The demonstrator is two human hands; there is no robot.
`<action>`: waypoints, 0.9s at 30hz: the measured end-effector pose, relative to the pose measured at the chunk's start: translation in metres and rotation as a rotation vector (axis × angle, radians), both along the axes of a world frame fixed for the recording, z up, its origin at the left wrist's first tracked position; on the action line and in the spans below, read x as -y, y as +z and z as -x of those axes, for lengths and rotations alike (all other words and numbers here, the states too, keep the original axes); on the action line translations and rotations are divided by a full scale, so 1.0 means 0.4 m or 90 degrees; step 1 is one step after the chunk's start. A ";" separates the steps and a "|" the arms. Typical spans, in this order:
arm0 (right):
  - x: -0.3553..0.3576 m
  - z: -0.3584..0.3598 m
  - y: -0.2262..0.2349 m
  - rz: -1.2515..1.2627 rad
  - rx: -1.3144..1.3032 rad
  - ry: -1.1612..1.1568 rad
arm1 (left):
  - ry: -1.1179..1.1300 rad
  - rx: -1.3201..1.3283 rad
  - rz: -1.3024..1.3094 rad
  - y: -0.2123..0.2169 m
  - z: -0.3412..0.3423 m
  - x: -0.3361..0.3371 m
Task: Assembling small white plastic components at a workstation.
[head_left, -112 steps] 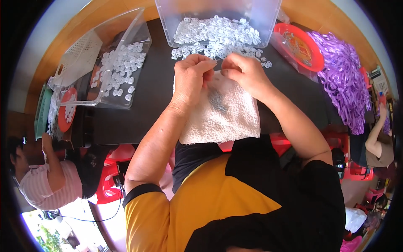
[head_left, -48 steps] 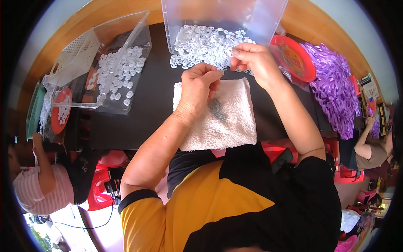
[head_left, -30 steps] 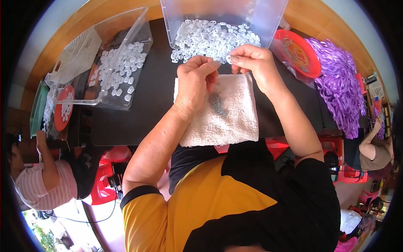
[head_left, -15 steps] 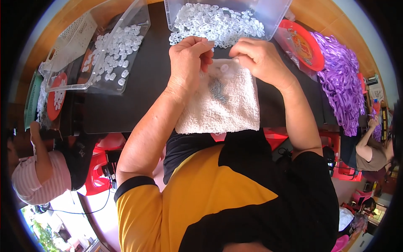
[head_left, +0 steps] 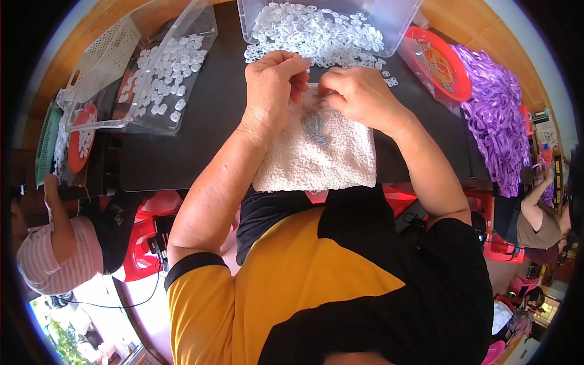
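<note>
A folded cream towel [head_left: 322,167] lies at the table's near edge, with a small heap of thin grey metal pins [head_left: 315,129] on it. Over the towel's far left corner, my left hand [head_left: 274,88] is closed, thumb against forefinger. A bit of a small white plastic piece shows at its fingertips. My right hand [head_left: 362,97] is just above the towel's far right part, its fingers bent together near the pins; whatever they hold is hidden. Beyond both hands, many white two-holed plastic pieces [head_left: 316,33] spill from a clear bin [head_left: 398,24] lying on its side.
Another clear bin [head_left: 131,115] at the left holds white pieces. A red plate [head_left: 447,55] and a heap of purple ribbon straps [head_left: 493,115] are at the right. A few loose white pieces [head_left: 390,79] lie beyond my right hand. Co-workers sit at both sides.
My right hand has come left and nearer, over the towel toward the pins. It now covers a white piece seen there before. My left hand has stayed nearly still.
</note>
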State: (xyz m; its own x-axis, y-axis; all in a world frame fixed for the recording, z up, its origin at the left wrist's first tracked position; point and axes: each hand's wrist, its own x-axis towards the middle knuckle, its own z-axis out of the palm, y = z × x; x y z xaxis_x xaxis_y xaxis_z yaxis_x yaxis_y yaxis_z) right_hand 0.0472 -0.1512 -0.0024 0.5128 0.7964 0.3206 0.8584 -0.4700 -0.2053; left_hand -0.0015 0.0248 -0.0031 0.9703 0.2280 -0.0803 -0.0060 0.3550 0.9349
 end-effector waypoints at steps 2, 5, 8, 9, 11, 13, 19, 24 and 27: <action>0.004 -0.001 0.003 -0.013 -0.024 0.002 | 0.000 0.006 0.000 -0.002 0.000 -0.002; 0.006 0.004 0.011 -0.017 -0.056 -0.014 | -0.008 -0.007 -0.016 0.000 0.000 -0.002; -0.004 0.018 0.006 0.028 0.017 -0.037 | -0.007 -0.014 -0.016 -0.005 -0.001 -0.005; -0.008 0.024 0.007 0.029 0.018 -0.036 | -0.006 -0.013 -0.015 -0.005 -0.001 -0.005; -0.014 0.035 0.009 0.054 0.035 -0.058 | -0.008 -0.021 -0.022 -0.006 0.000 -0.005; -0.015 0.036 0.018 0.067 0.018 -0.061 | -0.010 -0.016 -0.022 -0.006 0.000 -0.006; 0.005 0.047 0.017 0.048 -0.002 -0.071 | -0.013 -0.009 -0.021 -0.005 -0.002 -0.005; 0.015 0.063 0.013 0.025 0.033 -0.096 | -0.019 0.003 -0.016 -0.007 -0.001 -0.001; 0.013 0.072 0.009 0.025 0.057 -0.107 | -0.032 0.011 -0.020 -0.012 -0.002 -0.003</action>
